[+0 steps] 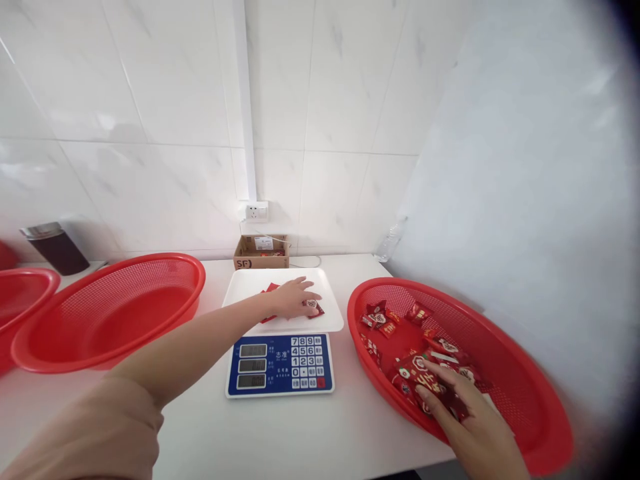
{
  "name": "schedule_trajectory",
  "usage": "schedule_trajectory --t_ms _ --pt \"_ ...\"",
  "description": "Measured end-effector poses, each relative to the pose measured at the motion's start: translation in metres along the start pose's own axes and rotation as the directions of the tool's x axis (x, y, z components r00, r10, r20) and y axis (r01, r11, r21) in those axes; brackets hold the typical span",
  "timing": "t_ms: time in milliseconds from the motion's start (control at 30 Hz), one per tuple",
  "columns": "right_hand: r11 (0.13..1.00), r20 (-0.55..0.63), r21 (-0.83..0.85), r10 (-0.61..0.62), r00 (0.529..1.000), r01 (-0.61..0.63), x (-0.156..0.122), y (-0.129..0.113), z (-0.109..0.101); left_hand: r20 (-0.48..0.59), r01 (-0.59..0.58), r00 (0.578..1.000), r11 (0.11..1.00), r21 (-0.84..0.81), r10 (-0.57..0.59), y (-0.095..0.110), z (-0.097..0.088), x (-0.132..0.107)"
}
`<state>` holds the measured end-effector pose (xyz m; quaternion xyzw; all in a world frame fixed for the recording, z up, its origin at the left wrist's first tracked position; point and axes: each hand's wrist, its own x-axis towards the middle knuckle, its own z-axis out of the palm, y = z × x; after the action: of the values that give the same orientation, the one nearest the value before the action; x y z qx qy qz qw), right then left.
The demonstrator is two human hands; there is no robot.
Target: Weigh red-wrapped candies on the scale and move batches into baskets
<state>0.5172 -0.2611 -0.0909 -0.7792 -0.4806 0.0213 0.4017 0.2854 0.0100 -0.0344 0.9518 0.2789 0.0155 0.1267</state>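
My left hand [294,298] lies palm down with fingers stretched out on the white tray [240,287] of a blue-faced digital scale [280,363], covering a few small red packets [315,308]. My right hand [467,413] reaches into the red mesh basket [525,400] on the right. Its fingers rest spread over a heap of several red packets [417,373], touching them. More packets [380,320] lie scattered at the basket's far side.
An empty red mesh basket [110,310] stands to the left of the scale, with another red basket [23,293] at the far left edge. A small cardboard box [261,252] sits by the wall under a socket [257,212]. A dark bin [55,247] stands back left.
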Motion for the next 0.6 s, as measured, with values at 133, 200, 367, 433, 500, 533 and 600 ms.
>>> schedule_trajectory --t_ms 133,200,367,433,500,533,600 --pt "0.999 -0.016 -0.007 -0.042 0.999 0.042 -0.001 -0.002 0.0 0.009 0.008 1.0 0.998 0.066 -0.009 -0.001 0.004 0.001" --pt "0.998 -0.014 0.0 -0.058 0.998 0.058 -0.001 -0.002 0.0 -0.037 0.056 0.998 0.994 0.097 -0.053 -0.008 0.002 0.0" --pt "0.999 -0.026 0.007 -0.054 0.998 0.054 0.0 -0.001 0.0 -0.128 0.106 0.988 0.987 0.124 -0.09 -0.014 -0.003 -0.003" --pt "0.999 -0.033 0.014 -0.042 0.999 0.043 -0.002 -0.004 -0.001 -0.147 0.068 0.988 0.99 0.12 -0.05 -0.006 -0.004 -0.003" --pt "0.999 -0.064 0.043 -0.03 0.997 0.033 -0.003 -0.008 -0.002 -0.164 0.003 0.986 0.995 0.104 0.014 0.007 -0.003 -0.002" --pt "0.997 -0.102 0.067 -0.025 0.994 0.032 -0.005 -0.01 -0.002 -0.172 -0.034 0.984 0.995 0.093 0.05 0.016 -0.002 0.0" --pt "0.993 -0.207 0.117 0.01 0.978 0.015 -0.007 -0.012 -0.001 -0.179 -0.117 0.976 0.991 0.072 0.128 0.037 -0.001 0.006"
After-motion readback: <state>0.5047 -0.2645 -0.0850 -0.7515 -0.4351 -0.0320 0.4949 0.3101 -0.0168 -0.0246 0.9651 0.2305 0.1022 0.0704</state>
